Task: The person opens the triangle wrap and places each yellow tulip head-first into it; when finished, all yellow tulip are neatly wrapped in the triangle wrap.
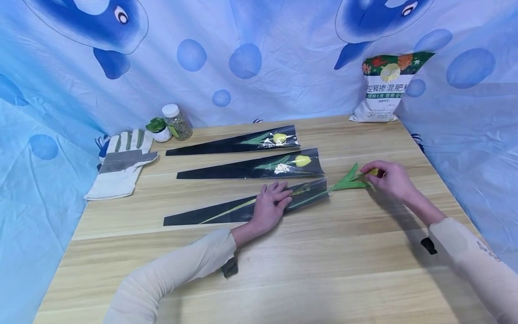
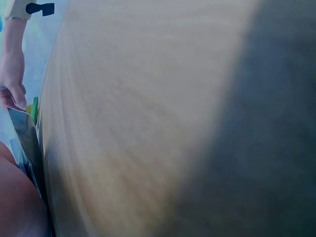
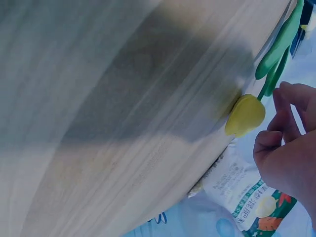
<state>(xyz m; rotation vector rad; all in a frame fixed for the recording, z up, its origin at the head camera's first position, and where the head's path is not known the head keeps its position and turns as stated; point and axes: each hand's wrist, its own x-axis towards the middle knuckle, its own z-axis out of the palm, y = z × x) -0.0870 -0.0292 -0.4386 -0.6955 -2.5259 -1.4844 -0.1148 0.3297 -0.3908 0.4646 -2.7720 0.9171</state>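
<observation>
An artificial yellow tulip (image 3: 245, 115) with green leaves (image 1: 350, 182) lies with its stem inside a black-backed clear flower sleeve (image 1: 182, 219); leaves and bloom stick out past the wide right end. My right hand (image 1: 389, 179) pinches the tulip by its stem near the bloom, which the fingers partly hide in the head view. My left hand (image 1: 270, 204) rests on the sleeve with fingers extended, pressing it to the table. Behind it lie two similar sleeves, a middle one (image 1: 218, 170) and a far one (image 1: 210, 147), each with a yellow tulip inside.
On the wooden table (image 1: 283, 279), a white-and-grey glove (image 1: 117, 173) lies at left, beside a small potted succulent (image 1: 158, 129) and a white-capped jar (image 1: 177, 122). A fertilizer bag (image 1: 382, 90) stands at back right. A blue patterned curtain (image 1: 283, 58) surrounds the table.
</observation>
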